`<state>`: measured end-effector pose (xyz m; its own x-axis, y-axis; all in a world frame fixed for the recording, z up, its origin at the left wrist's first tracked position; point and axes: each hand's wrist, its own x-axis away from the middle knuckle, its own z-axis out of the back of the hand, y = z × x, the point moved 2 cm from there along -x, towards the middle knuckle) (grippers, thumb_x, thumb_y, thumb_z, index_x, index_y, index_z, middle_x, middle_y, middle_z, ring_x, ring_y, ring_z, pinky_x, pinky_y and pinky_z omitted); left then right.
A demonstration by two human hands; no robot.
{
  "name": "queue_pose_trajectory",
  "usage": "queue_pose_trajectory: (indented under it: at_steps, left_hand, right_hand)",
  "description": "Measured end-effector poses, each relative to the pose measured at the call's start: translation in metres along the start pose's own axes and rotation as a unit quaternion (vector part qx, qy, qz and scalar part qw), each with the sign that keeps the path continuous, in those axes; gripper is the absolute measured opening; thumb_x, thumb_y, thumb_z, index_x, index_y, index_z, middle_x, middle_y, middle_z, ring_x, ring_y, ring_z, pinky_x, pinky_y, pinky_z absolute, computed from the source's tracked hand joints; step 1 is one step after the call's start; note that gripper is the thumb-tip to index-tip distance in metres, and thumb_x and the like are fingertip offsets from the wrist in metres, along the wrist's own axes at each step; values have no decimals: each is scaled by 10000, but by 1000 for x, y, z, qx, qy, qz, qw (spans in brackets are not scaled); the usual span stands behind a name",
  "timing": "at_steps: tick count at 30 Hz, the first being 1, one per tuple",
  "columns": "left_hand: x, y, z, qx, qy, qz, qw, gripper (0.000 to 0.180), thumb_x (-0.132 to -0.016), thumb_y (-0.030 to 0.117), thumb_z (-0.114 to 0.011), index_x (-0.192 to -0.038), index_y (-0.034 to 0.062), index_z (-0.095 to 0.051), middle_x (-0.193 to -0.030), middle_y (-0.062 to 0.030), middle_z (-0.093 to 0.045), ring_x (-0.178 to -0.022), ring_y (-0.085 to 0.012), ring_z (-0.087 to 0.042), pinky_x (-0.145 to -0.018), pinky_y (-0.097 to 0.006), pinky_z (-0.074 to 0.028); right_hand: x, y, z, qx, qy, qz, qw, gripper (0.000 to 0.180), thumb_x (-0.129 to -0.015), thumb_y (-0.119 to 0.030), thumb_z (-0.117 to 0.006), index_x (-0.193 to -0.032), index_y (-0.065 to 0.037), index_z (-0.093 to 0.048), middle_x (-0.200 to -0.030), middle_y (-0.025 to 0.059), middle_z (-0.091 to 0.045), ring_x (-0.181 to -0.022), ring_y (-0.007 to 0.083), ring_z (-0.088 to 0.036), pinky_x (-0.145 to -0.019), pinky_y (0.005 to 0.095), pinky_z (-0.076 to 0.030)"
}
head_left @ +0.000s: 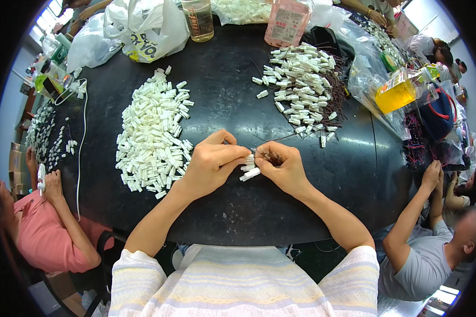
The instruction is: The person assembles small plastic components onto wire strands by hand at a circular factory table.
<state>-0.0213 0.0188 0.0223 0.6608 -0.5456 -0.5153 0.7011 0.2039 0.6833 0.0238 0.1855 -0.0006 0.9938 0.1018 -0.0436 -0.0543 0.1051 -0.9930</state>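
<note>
My left hand [211, 161] and my right hand [285, 169] meet over the near middle of the black table, thumbs and fingers pinched. Several small white plastic connector housings [251, 173] stick out between the hands, below the fingertips. The right hand closes round thin dark brown wires [270, 157], which show inside its curled fingers. At the left fingertips a small white housing is pinched, mostly covered. To the left lies a large heap of loose white housings [153, 134]. Beyond my right hand is a second heap of white housings [301, 84] with brown wires [334, 98] along its right side.
White plastic bags [145, 26], a drink bottle [198, 21] and a pink container [286, 24] stand at the far edge. A bottle of yellow liquid [395, 94] lies far right. A white cable [83, 137] crosses the left side. People work on both sides.
</note>
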Motion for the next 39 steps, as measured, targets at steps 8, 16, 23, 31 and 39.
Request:
queue_pose_trajectory:
  at_steps: [8,16,23,31,39]
  left_hand:
    - [-2,0,8,-12,-19,-13,1000,155,-659,0,-674,-811,18,-649,-640,-77,-588,-680,-214,-552,-551,-285,-443]
    - [1,0,4,7,-51,15,999,169,-660,10,-681,-826,23,-649,-671,-96,-538,-653,-194,-550,-551,-284,-433]
    - [3,2,-1,9,-16,131,991,139,-705,-14,-651,-840,13,-661,-739,-69,-587,-671,-149,-566,-565,-231,-423]
    - [5,-2,-2,49,-20,138,989,142,-708,-29,-652,-846,5,-657,-758,-60,-599,-690,-129,-569,-601,-224,-432]
    - [6,-1,-11,48,-7,126,991,162,-698,-57,-649,-847,6,-660,-761,-76,-603,-701,-144,-582,-620,-224,-448]
  right_hand:
    - [-2,-2,4,-38,-10,-18,999,58,-765,-18,-603,-774,34,-582,-652,-30,-540,-560,-10,-416,-474,149,-305]
    - [-2,2,1,-3,9,-11,1000,22,-781,-2,-584,-787,16,-575,-629,-55,-491,-548,-8,-368,-462,159,-262]
    - [-2,5,4,-64,47,-4,997,41,-785,-29,-580,-795,11,-575,-645,-41,-519,-553,-2,-397,-467,174,-298]
    - [-3,0,6,-84,19,-12,996,60,-775,-29,-591,-757,23,-568,-645,-38,-512,-564,6,-405,-485,178,-305]
    - [-3,5,6,-61,18,11,998,60,-788,-28,-607,-794,29,-589,-652,-23,-534,-569,12,-424,-487,177,-316]
